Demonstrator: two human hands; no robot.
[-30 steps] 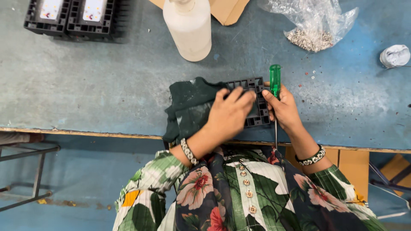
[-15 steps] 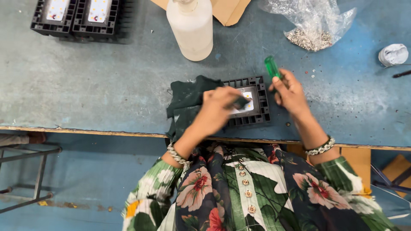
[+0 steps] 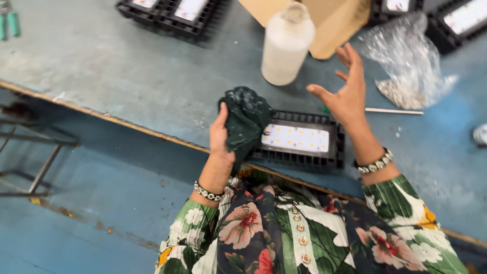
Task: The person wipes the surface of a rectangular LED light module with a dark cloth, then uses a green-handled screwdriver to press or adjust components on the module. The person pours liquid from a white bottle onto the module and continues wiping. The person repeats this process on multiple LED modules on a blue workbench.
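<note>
the black finned lamp housing lies flat near the front edge of the blue worktable, its pale led panel facing up. the left hand is clenched around a dark green cloth, which hangs against the housing's left end. the right hand is raised above the housing's right end with fingers spread, grasping nothing. risk: the housing sits just beside the table edge with neither hand pressing it down; a sideways drag of the cloth could push it toward the edge or skew it. a screwdriver, mostly hidden behind the right hand, lies just beyond the housing and could roll if knocked. further back stand a white plastic bottle, near the raised hand and liable to tip if struck, a cardboard box, and a clear bag of small screws. more black housings sit at the far edge, well apart.
</note>
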